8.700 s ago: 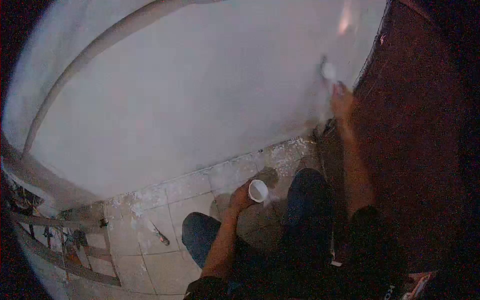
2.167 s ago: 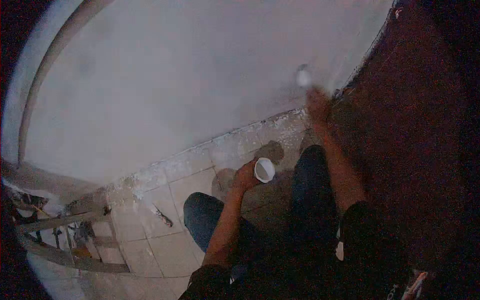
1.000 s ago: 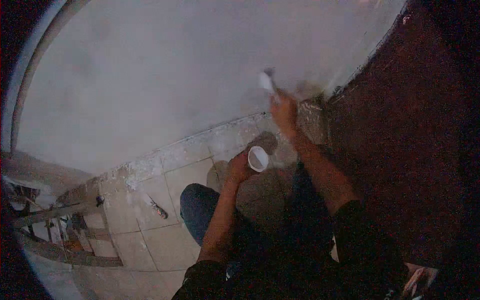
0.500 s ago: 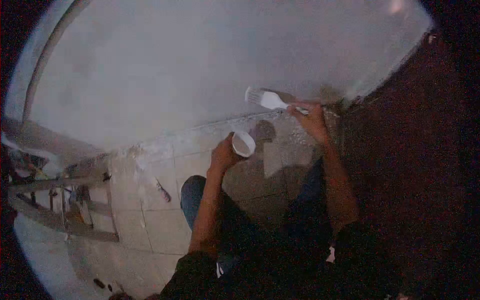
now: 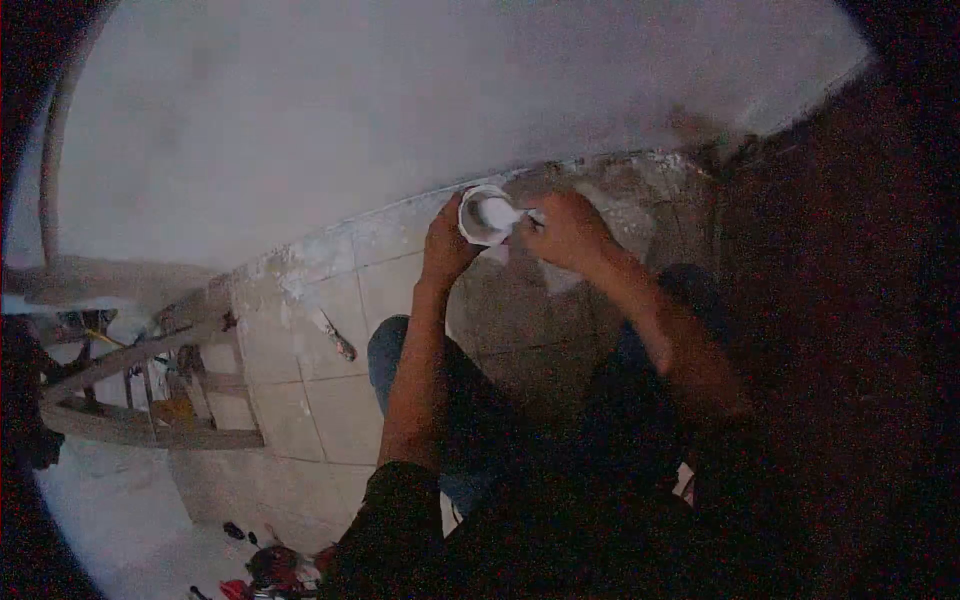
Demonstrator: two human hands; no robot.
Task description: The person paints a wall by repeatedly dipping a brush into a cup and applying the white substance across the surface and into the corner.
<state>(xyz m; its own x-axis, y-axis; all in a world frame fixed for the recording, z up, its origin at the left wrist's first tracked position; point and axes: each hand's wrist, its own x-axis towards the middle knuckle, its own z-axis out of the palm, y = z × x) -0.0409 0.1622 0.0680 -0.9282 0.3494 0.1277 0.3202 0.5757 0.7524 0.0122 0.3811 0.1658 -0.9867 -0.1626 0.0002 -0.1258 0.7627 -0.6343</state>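
My left hand [image 5: 447, 243] is wrapped round a white cup [image 5: 470, 225], held tilted above the tiled floor near the foot of the wall. In my right hand [image 5: 568, 232] is the handle of a white brush [image 5: 498, 212]. The brush head lies inside the cup's mouth, so its bristles are hard to make out. The pale wall [image 5: 330, 110] rises just beyond both hands, its lower edge meeting the tiles.
A scraper-like tool [image 5: 338, 338] lies on the tiles [image 5: 340, 410] at the left. Farther left stands a wooden frame [image 5: 210, 438] with things behind it. Red and dark items [image 5: 275, 570] sit at the bottom left. A dark reddish surface [image 5: 840, 300] fills the right side.
The brush has left the wall and entered the cup. My right hand has come left and down to meet my left hand, which still holds the cup. The view has shifted, showing items at the bottom left.
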